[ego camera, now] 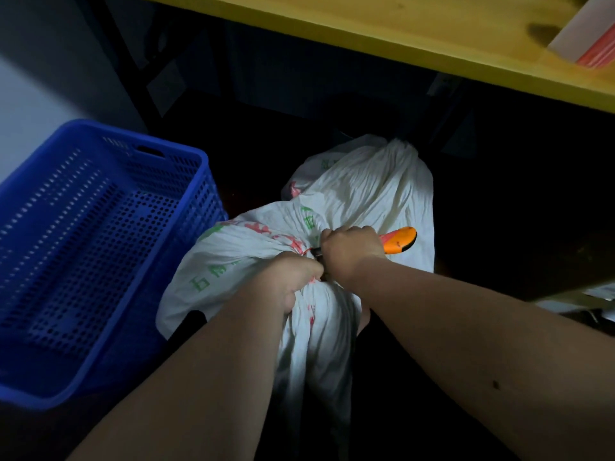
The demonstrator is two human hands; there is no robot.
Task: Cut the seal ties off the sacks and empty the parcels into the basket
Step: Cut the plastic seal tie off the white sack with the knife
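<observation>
A white sack (239, 254) printed in green and red stands on the dark floor in front of me. My left hand (293, 281) grips its bunched neck. My right hand (349, 249) holds an orange-handled cutter (399, 239), whose dark tip sits at the gathered neck between my two hands. The seal tie itself is hidden by my fingers. A second white sack (376, 184), tied at its top, stands just behind the first. A blue perforated plastic basket (186, 161) sits to the left and looks empty.
A yellow wooden tabletop (382, 31) overhangs the far side, with dark metal legs below it. A white and red box (585, 38) lies on its right end. The floor is dark and dimly lit. Pale papers (595, 294) show at the right edge.
</observation>
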